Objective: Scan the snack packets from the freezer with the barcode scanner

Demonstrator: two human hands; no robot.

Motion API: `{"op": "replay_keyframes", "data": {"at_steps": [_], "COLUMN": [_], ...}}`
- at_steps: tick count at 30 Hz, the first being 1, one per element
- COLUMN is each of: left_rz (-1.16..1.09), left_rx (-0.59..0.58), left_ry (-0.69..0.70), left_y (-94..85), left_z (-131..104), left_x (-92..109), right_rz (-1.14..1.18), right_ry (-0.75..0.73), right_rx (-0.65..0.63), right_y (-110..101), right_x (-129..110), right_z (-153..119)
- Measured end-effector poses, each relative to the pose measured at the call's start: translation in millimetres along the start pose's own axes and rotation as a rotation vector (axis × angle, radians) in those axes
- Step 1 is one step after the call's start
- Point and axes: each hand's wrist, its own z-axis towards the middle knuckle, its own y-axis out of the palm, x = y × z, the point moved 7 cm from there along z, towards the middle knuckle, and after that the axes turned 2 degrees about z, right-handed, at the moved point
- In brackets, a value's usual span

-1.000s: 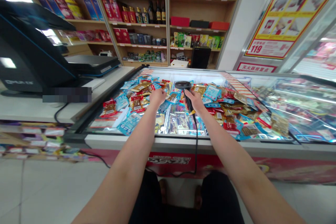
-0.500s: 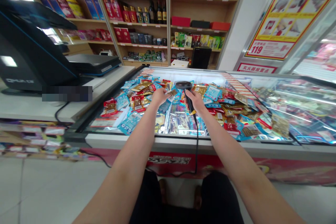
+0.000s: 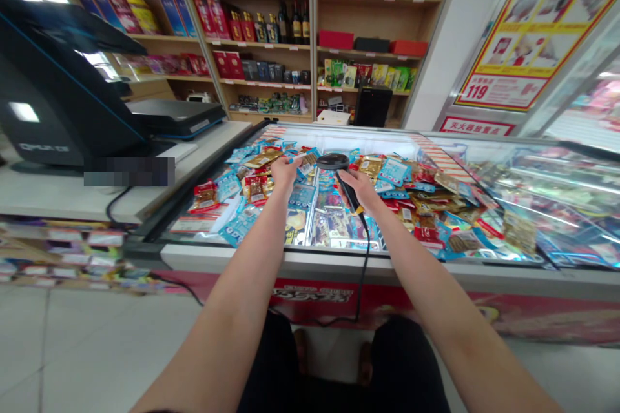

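My right hand (image 3: 359, 190) is closed around the handle of a black barcode scanner (image 3: 332, 161), its head pointing left above the freezer's glass top. A cable runs from the handle down over the front edge. To the left, my left hand (image 3: 283, 173) pinches a small blue snack packet (image 3: 307, 164) near the scanner's head. Blue, red and gold snack packets lie in a loose heap under and around both hands, among them a blue packet (image 3: 393, 171) to the right and a red packet (image 3: 204, 196) to the left.
The chest freezer (image 3: 339, 261) spans the front. At left, a counter (image 3: 121, 201) carries a black checkout scale (image 3: 62, 97). Shelves (image 3: 252, 45) of boxes and bottles stand behind. A red-and-yellow poster (image 3: 537, 32) hangs at right.
My left hand has shifted slightly left, and the packet in it has turned. The scanner's head has moved a little left and its handle leans more.
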Motion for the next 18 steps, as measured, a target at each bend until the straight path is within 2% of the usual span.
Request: {"op": "replay_keyframes", "data": {"at_steps": [5,18], "left_rz": [-0.001,0.056], "left_rx": [0.042,0.056], "left_ry": [0.025,0.056], "left_y": [-4.0,-5.5], "left_z": [-2.0,-1.6], "left_x": [3.6,5.5], "right_rz": [-0.039,-0.032], "right_ry": [0.009,0.004], "right_rx": [-0.065,-0.134], "right_y": [5.3,7.8], "right_x": [-0.7,2.7], "right_z": [-2.3,-1.9]}}
